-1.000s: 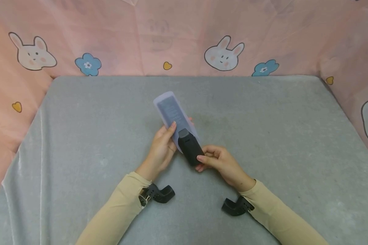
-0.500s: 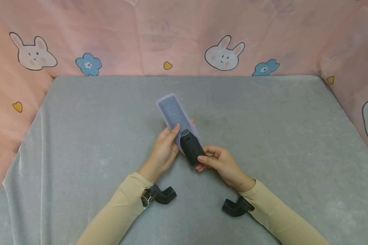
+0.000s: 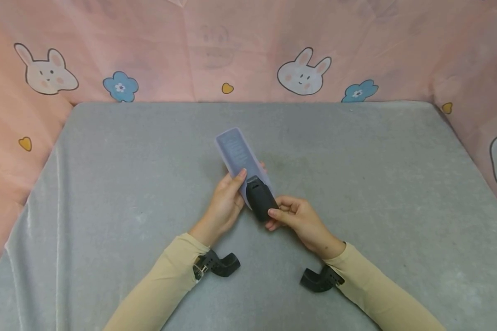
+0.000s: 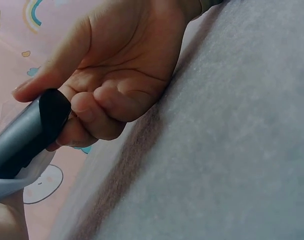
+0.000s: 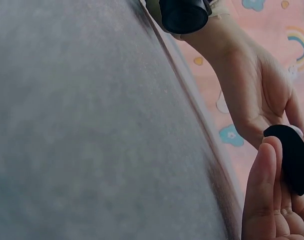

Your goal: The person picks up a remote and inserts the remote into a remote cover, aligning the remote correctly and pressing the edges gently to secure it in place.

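A black remote control (image 3: 261, 198) slants between my hands, partly inside a translucent lilac cover (image 3: 234, 146). Through the cover shows a grey-blue panel with faint lines of text. My left hand (image 3: 225, 202) grips the cover's sides, thumb on top, its other fingers mostly hidden behind. My right hand (image 3: 300, 221) pinches the remote's bare near end between thumb and fingers. In the left wrist view, the right hand (image 4: 116, 70) holds the dark remote (image 4: 31, 130) where it sticks out of the cover's pale edge. The right wrist view shows the remote's end (image 5: 292, 162) at the right fingers.
Grey cloth (image 3: 128, 184) covers the table under both hands. A pink curtain (image 3: 248, 46) printed with rabbits, flowers and hearts surrounds the back and sides. Black wrist mounts (image 3: 225, 265) sit on both beige sleeves.
My left hand and the cover have shifted slightly right and down toward my right hand, which has barely moved. Slightly less of the remote appears to show outside the cover.
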The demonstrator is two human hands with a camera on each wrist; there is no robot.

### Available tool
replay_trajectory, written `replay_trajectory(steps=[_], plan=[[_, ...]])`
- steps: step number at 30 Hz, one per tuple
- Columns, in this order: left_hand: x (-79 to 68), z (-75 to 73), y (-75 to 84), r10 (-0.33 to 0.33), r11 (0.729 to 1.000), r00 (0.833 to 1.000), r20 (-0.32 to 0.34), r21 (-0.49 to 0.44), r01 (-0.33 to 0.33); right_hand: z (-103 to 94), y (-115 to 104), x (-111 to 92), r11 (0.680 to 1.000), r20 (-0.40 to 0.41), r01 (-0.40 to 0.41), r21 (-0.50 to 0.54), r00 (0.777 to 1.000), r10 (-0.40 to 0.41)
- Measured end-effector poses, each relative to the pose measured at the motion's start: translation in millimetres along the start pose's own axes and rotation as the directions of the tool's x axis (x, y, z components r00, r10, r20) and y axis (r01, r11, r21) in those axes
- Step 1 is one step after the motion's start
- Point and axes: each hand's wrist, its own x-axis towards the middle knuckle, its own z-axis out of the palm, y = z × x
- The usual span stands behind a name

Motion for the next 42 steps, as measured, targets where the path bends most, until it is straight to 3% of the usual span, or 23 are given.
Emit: replay_trajectory(steps=[6, 15, 19, 24, 29, 36, 39, 42], plan=[[1.7, -0.5, -0.3, -0.017, 1.0, 1.0, 0.0, -0.002, 0.017, -0.3, -0.9, -0.6, 1.0, -0.011, -0.007, -0.004, 1.0, 0.007], [1.7, -5.1, 5.5, -0.019, 0.996, 1.0, -0.007, -0.089, 0.018, 0.4, -4.8, 1.2, 1.0, -0.017, 0.003, -0.021, 1.0, -0.003], [2.0, -6.2, 5.9, -0.001, 0.992, 1.0, -0.018, -0.129, -0.001, -1.4, -5.2, 0.7, 0.996, -0.091, 0.09, 0.012, 0.992, -0.088], [1.8, -5.7, 5.7, -0.003, 0.987, 1.0, -0.008, -0.16, 0.001, -1.6, -7.1, -1.0, 0.977, -0.167, 0.213, 0.019, 0.964, -0.207], [1.1, -5.4, 4.3, -0.034, 0.985, 0.999, 0.034, -0.168, 0.039, -1.6, -8.0, -1.7, 0.967, -0.162, 0.255, -0.011, 0.954, -0.253], [0.0, -5.7, 2.2, -0.068, 0.974, 0.992, 0.103, -0.21, 0.089, -2.9, -6.0, -0.9, 0.972, -0.188, 0.233, -0.034, 0.954, -0.235], [-0.6, -5.0, 0.2, -0.12, 0.953, 0.98, 0.159, -0.259, 0.159, -2.4, -6.0, -1.1, 0.973, -0.209, 0.227, -0.035, 0.951, -0.229], [-1.5, -3.9, -2.6, -0.173, 0.918, 0.957, 0.233, -0.315, 0.242, -1.5, -6.4, -1.8, 0.971, -0.225, 0.235, -0.04, 0.945, -0.238]])
